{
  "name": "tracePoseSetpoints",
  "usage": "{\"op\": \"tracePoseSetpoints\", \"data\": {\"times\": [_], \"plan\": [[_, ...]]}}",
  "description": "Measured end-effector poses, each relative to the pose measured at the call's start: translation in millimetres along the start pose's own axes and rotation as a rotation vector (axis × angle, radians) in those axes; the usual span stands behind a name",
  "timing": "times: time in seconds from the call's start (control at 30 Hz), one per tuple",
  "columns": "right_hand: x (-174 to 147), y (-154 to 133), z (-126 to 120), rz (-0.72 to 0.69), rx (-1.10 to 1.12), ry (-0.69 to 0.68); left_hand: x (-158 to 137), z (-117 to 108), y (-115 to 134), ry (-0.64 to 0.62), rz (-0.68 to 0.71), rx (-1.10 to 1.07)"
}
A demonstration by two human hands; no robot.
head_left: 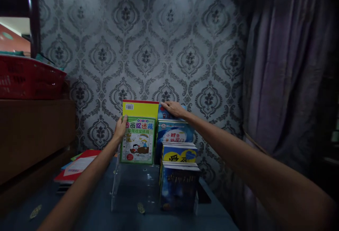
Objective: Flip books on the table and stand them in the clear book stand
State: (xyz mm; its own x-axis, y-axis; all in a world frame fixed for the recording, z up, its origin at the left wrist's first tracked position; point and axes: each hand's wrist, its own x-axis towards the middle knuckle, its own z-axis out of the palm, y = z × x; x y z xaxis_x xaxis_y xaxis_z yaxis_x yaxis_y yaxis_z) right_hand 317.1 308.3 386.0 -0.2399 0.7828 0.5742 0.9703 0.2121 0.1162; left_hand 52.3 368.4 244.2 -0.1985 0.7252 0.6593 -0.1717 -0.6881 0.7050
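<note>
My left hand (121,128) is closed on the left edge of a green children's picture book (137,141), its thumb on the front cover. Behind that book a yellow book (143,109) with a red top edge and a barcode stands taller. My right hand (173,109) lies across the top of a blue book (164,113) at the back right, fingers stretched toward the yellow book's corner. In front of it, stepped downward, are a light blue book (176,132), a book with a yellow heart (179,153) and a dark blue book (180,187). A clear stepped rack (129,188) bears them.
Several books (79,165), a red one uppermost, lie stacked on the dark blue table (90,206) at left. A red plastic basket (31,77) sits on a brown wooden cabinet (37,132). Patterned wallpaper (145,54) rises behind; a purple curtain (278,65) hangs at right.
</note>
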Motion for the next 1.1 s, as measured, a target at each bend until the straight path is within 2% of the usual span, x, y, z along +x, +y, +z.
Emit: {"op": "tracePoseSetpoints", "data": {"times": [0.6,0.77,0.97,1.1], "plan": [[-19,-4,-4,-0.061,-0.077,0.072,0,-3,-1,0.051,0.023,0.144],[-24,-3,6,-0.116,-0.094,0.205,-2,-4,3,0.067,0.026,0.189],[-48,-13,23,-0.064,-0.142,0.51,-5,-5,7,0.057,0.028,0.187],[-56,-19,34,-0.034,-0.162,0.582,-6,-6,8,0.023,0.024,0.157]]}}
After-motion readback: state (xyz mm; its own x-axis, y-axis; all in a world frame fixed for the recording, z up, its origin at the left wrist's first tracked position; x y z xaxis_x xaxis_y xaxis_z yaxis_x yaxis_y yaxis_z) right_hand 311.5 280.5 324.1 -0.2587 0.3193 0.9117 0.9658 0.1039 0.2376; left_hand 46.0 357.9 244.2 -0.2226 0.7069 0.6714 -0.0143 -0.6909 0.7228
